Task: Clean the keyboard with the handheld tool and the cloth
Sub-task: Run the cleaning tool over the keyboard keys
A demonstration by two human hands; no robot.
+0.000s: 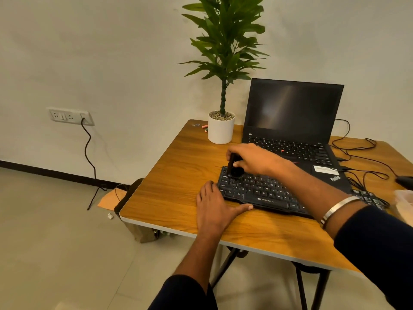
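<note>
From my feed the right hand (252, 158) is curled round a small black handheld tool (233, 167) — fingers wrapped tight, thumb across it — and its lower end sits on the top-left keys of the keyboard (263, 191). What kind of tip it has I can't tell; it's a dark blob against dark keys. The right forearm crosses the keyboard and hides its middle and right rows, and the far right end is blurred at the frame edge. The left hand (214, 206) lies flat, fingers straight and holding nothing, palm on the tabletop (178, 175), fingertips against the keyboard's left edge and thumb stretched along its front rim.

The keyboard is matte black plastic, low and long, with white legends and a brand mark on the front lip. It lies at an angle near the front of the wood-grain tabletop, which has a pale edge band and rounded corners. Just behind it stands an open black laptop (292, 117), screen dark and faintly glossy. A smooth white cylindrical pot (221, 130) topped with pebbles holds a leafy green plant. At the far right something pale and soft (404, 202) is cut off — cloth or not, I can't say. A metal bangle (337, 208) rings the right wrist.
</note>
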